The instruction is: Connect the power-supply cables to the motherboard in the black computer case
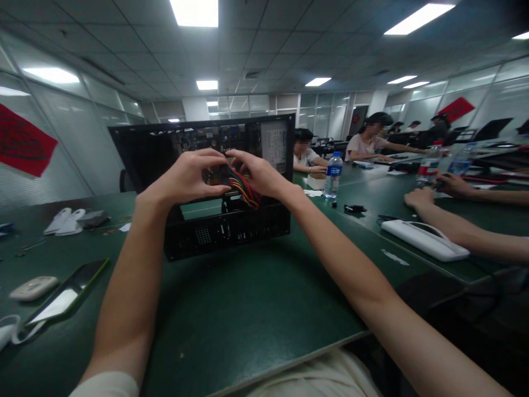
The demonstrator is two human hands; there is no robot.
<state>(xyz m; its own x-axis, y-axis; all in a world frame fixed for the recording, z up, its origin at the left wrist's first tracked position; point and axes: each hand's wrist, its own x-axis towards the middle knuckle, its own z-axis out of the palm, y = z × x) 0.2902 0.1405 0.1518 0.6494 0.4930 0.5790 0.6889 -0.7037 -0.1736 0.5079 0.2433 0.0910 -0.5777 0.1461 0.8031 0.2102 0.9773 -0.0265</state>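
An open black computer case [231, 234] stands on the green table [231, 309] in front of me, its inside parts partly behind my hands. A bundle of red, yellow, orange and black wires [248, 196] hangs at the middle of the case. My left hand [192, 173] has its thumb and fingers curled around a dark connector [223, 175] at the end of the wires; its exact shape is hard to see. My right hand [264, 175] is bent over the wires from the right, its fingertips close to the left hand's. Its grip is partly hidden behind the bundle.
Left on the table are a phone [70, 289], a beige rounded case [33, 288] and a white adapter [93, 219]. At right are a water bottle [333, 176], a white power strip [425, 240] and a neighbour's hands [438, 190]. Other people sit farther back.
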